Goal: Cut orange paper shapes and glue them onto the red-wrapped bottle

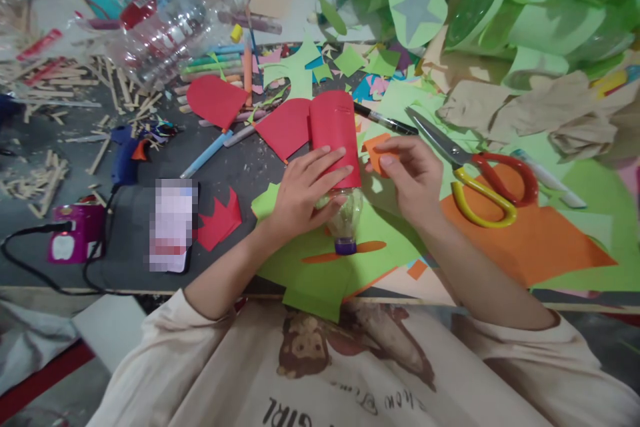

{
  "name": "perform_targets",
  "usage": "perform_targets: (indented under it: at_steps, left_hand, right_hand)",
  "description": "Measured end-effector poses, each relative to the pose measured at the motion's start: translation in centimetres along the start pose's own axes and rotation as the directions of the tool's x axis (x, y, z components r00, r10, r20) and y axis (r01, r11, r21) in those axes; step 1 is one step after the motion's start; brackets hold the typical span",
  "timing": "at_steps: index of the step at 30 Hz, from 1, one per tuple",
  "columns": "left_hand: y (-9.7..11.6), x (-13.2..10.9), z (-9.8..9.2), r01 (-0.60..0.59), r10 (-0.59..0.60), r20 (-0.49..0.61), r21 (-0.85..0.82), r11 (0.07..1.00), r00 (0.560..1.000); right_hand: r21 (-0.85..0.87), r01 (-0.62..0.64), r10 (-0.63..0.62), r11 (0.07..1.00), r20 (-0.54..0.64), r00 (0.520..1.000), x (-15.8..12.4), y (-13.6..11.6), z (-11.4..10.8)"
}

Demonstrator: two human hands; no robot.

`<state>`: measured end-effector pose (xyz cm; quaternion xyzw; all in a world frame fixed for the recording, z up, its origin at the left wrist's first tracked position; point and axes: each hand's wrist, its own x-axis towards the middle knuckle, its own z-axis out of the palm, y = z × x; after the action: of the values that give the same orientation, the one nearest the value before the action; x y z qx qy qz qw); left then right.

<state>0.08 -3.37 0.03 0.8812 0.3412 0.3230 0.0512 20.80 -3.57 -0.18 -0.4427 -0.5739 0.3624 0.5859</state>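
Observation:
A clear plastic bottle [346, 210] with a purple cap lies cap toward me, its body wrapped in red paper [334, 123]. My left hand [305, 190] grips it, fingers over the red wrap and thumb near the neck. Just right of the bottle, my right hand [420, 177] pinches a small orange paper piece [379, 152] between thumb and fingers. Two red paper shapes [216, 100] with rounded ends lie left of the wrap; one touches or sits close to it. Under the bottle's cap end is a thin orange paper strip [373, 247] on green paper [300, 267].
Scissors [467, 163] with red and yellow handles lie right of my right hand on orange paper [540, 247]. A black pen [385, 119] is behind it. At left are a phone [173, 227], a blue glue gun [125, 153] with a cord, and wooden sticks [45, 183]. Green-wrapped bottles [545, 27] crowd the back right.

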Motion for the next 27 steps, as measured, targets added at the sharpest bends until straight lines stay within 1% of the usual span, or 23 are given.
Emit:
perform_targets:
  at_steps: [2, 4, 5, 6, 7, 8, 9, 10, 11, 12, 13, 15, 16, 17, 18, 19, 20, 21, 22, 23, 25, 27]
  left_hand:
    - [-0.1, -0.3, 0.3, 0.012, -0.011, 0.031, -0.022, 1.000, 0.999]
    - [0.0, -0.4, 0.5, 0.020, -0.018, 0.048, -0.043, 0.999, 0.999]
    - [0.0, -0.4, 0.6, 0.018, -0.015, 0.040, -0.054, 0.998, 0.999]
    - [-0.1, -0.4, 0.7, 0.011, -0.009, 0.026, -0.065, 0.998, 1.000]
    - [-0.2, -0.4, 0.7, 0.000, 0.000, 0.005, -0.077, 0.997, 1.000]
    - [-0.3, -0.5, 0.8, -0.012, 0.010, -0.019, -0.090, 0.996, 1.000]
    - [-0.3, -0.5, 0.9, -0.022, 0.018, -0.042, -0.103, 0.994, 0.999]
    - [-0.4, -0.5, 1.0, -0.033, 0.026, -0.062, -0.114, 0.993, 0.998]
    - [-0.4, -0.6, 1.0, -0.040, 0.031, -0.077, -0.123, 0.992, 0.997]
    - [-0.3, -0.5, 0.9, -0.035, 0.024, -0.088, -0.124, 0.992, 0.996]
    - [-0.1, -0.4, 0.8, -0.021, 0.009, -0.099, -0.120, 0.993, 0.995]
    - [0.3, 0.2, 0.4, 0.037, -0.051, -0.124, -0.116, 0.993, 0.991]
    - [0.4, 0.8, 0.1, 0.066, -0.085, -0.140, -0.132, 0.989, 0.987]
    - [0.5, 1.5, -0.2, 0.093, -0.123, -0.159, -0.186, 0.978, 0.980]
    - [0.3, 2.4, -0.4, 0.141, -0.203, -0.203, -0.282, 0.949, 0.958]
    - [0.0, 3.3, -0.6, 0.182, -0.290, -0.225, -0.403, 0.897, 0.930]
    - [-0.4, 4.3, -0.6, 0.221, -0.389, -0.216, -0.542, 0.811, 0.896]
    - [-1.1, 5.3, -0.6, 0.224, -0.441, -0.184, -0.657, 0.720, 0.878]
    - [-1.8, 6.2, -0.6, 0.250, -0.459, -0.097, -0.730, 0.636, 0.883]
    - [-2.5, 7.1, -0.5, 0.304, -0.467, 0.003, -0.764, 0.570, 0.884]
    - [-3.7, 8.3, -0.4, 0.325, -0.458, 0.057, -0.781, 0.533, 0.887]
    - [-4.5, 9.0, -0.4, 0.327, -0.426, 0.096, -0.793, 0.513, 0.900]
  right_hand:
    - [0.043, -0.044, 0.042, 0.998, 0.047, 0.998, 0.9, 0.4, -0.6]
    - [0.151, -0.113, 0.090, 0.982, 0.149, 0.985, 2.1, 0.3, -1.3]
    - [0.214, -0.155, 0.108, 0.964, 0.215, 0.971, 2.8, 0.1, -1.6]
    - [0.244, -0.201, 0.123, 0.949, 0.303, 0.945, 3.6, -0.2, -1.9]
    - [0.243, -0.235, 0.134, 0.941, 0.371, 0.919, 4.5, -0.5, -2.1]
    - [0.213, -0.286, 0.181, 0.934, 0.406, 0.896, 5.4, -1.0, -2.2]
    - [0.174, -0.320, 0.226, 0.931, 0.412, 0.883, 6.3, -1.5, -2.2]
    - [0.133, -0.347, 0.274, 0.928, 0.385, 0.881, 7.2, -2.0, -2.1]
    - [0.093, -0.355, 0.305, 0.930, 0.341, 0.889, 8.0, -2.6, -2.0]
    - [0.058, -0.343, 0.314, 0.938, 0.280, 0.907, 8.8, -3.2, -1.7]
    - [0.022, -0.325, 0.310, 0.945, 0.242, 0.919, 9.4, -3.8, -1.5]
    - [-0.055, -0.270, 0.275, 0.961, 0.239, 0.931, 10.4, -4.8, -1.1]
    - [-0.080, -0.234, 0.246, 0.969, 0.256, 0.935, 10.6, -5.2, -0.9]
    - [-0.103, -0.201, 0.223, 0.974, 0.286, 0.932, 10.7, -5.5, -0.8]
    - [-0.129, -0.177, 0.210, 0.976, 0.317, 0.925, 10.8, -5.6, -0.7]
    - [-0.157, -0.169, 0.214, 0.973, 0.350, 0.912, 10.7, -5.7, -0.5]
    - [-0.187, -0.175, 0.236, 0.967, 0.381, 0.894, 10.7, -5.6, -0.4]
    - [-0.214, -0.193, 0.266, 0.958, 0.403, 0.876, 10.6, -5.5, -0.2]
    - [-0.231, -0.220, 0.301, 0.948, 0.415, 0.858, 10.6, -5.4, 0.0]
    - [-0.234, -0.248, 0.327, 0.940, 0.418, 0.847, 10.5, -5.3, 0.2]
    - [-0.210, -0.289, 0.352, 0.934, 0.410, 0.841, 10.6, -5.3, 0.6]
    - [-0.169, -0.307, 0.350, 0.937, 0.389, 0.852, 10.7, -5.2, 0.9]
